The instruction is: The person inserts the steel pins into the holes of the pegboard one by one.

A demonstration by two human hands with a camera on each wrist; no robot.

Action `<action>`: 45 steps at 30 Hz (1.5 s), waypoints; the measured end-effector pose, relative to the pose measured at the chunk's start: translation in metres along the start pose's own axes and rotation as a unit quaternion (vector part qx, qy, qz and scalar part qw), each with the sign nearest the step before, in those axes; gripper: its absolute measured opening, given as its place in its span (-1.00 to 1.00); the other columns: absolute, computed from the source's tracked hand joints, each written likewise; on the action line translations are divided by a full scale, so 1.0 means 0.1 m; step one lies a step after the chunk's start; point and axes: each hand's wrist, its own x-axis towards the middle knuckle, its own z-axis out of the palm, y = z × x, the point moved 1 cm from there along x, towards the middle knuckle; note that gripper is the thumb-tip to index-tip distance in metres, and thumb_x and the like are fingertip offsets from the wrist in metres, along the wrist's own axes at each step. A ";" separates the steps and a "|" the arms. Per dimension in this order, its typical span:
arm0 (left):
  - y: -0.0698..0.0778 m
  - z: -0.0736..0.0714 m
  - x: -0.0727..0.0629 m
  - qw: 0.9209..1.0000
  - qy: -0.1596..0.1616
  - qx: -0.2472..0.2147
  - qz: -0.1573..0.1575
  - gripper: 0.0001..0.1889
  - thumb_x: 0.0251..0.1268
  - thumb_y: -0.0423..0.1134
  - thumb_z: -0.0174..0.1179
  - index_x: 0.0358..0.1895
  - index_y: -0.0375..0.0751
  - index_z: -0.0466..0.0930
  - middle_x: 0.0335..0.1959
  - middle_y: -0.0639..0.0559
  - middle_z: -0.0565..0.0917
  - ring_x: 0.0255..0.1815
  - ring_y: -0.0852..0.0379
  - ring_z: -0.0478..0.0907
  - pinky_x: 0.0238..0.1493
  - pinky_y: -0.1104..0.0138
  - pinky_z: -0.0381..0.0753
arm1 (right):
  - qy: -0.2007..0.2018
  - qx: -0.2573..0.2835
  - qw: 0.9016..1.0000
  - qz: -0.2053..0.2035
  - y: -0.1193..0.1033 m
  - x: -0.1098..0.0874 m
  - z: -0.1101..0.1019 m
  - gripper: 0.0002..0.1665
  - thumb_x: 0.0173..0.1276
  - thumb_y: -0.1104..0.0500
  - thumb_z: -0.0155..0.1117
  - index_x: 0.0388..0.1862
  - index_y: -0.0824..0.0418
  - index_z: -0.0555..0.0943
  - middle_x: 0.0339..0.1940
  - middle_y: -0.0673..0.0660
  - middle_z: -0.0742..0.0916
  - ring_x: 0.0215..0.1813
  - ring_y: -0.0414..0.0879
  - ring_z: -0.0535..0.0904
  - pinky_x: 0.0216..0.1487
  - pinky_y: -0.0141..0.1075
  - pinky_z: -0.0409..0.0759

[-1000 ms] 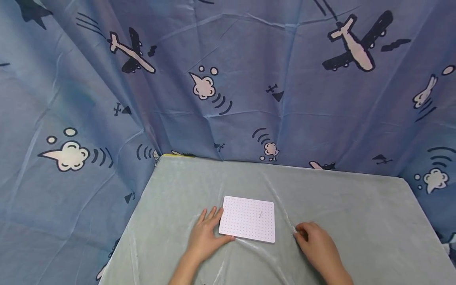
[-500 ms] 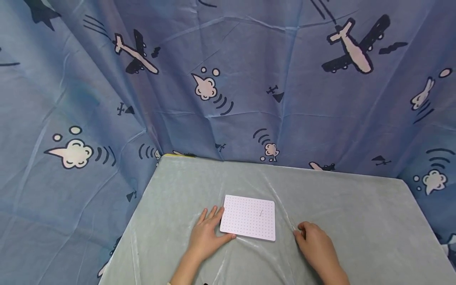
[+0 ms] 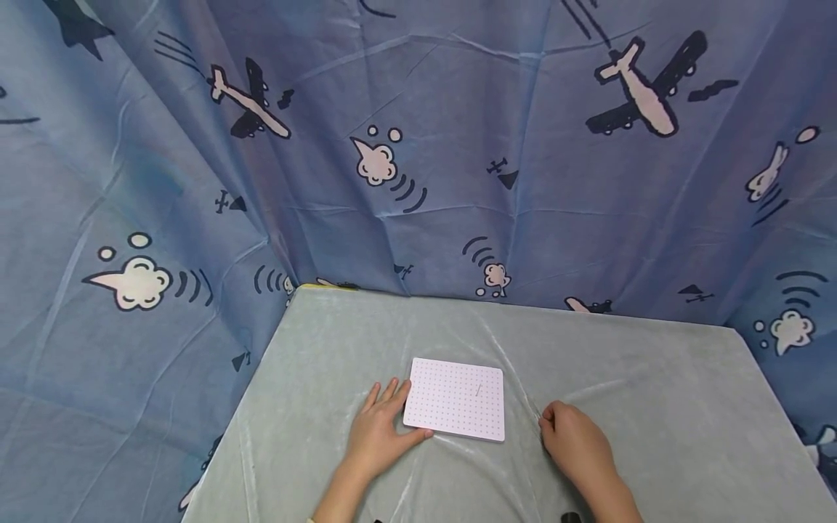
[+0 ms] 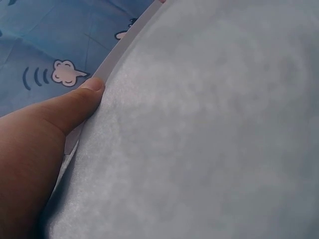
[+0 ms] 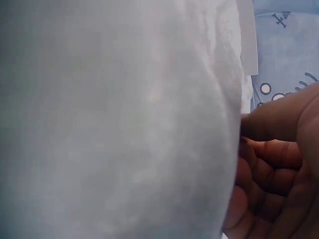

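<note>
A white rectangular pad (image 3: 451,414) with a grid of small dots lies flat on the cloth-covered table. A thin, short dark line (image 3: 479,390) shows on its right half. At the pad's lower left corner is my left hand (image 3: 379,436), fingers spread. Its thumb (image 4: 92,87) presses the near edge, and the index fingertip touches the left side. To the right of the pad, my right hand (image 3: 578,443) has its fingers curled, thumb and index tips together. A fine needle-like piece (image 3: 538,416) shows at those tips; the right wrist view hides most of it.
A pale grey-green velvety cloth (image 3: 673,407) with creases covers the table. Behind and to the left hangs a blue curtain (image 3: 418,181) printed with planes and clouds. A small black object (image 3: 571,517) shows beside the right wrist at the bottom edge.
My right hand has turned slightly and its index finger has come closer to the thumb. The left hand and the pad stay in place. The view has shifted a little.
</note>
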 end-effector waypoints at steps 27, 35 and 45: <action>-0.06 0.01 -0.03 1.000 -0.013 -0.013 -0.021 0.09 0.10 0.52 0.46 0.60 -0.10 0.52 0.55 -0.01 0.56 0.64 0.03 0.40 0.79 0.07 0.11 | 0.086 0.218 0.972 -0.027 -0.49 0.26 -0.04 -0.87 0.29 0.37 0.44 -0.33 0.15 0.71 -0.45 0.00 0.68 -0.42 -0.16 0.53 -0.45 -0.39 0.52; -0.06 0.05 -0.05 0.999 -0.020 -0.013 -0.021 0.10 0.10 0.55 0.43 0.61 -0.10 0.51 0.55 -0.07 0.55 0.64 0.00 0.40 0.79 0.05 0.13 | 0.058 0.254 0.964 -0.045 -0.60 0.39 0.20 -0.84 0.24 0.42 0.44 -0.33 0.18 0.71 -0.47 -0.01 0.67 -0.41 -0.15 0.54 -0.42 -0.41 0.56; -0.06 0.00 0.00 1.000 -0.015 -0.012 -0.009 0.10 0.12 0.57 0.41 0.62 -0.08 0.49 0.56 -0.02 0.54 0.65 0.03 0.39 0.79 0.07 0.11 | 0.031 0.234 0.970 -0.053 -0.67 0.43 0.26 -0.77 0.27 0.40 0.52 -0.40 0.10 0.70 -0.53 -0.06 0.67 -0.46 -0.17 0.55 -0.44 -0.39 0.57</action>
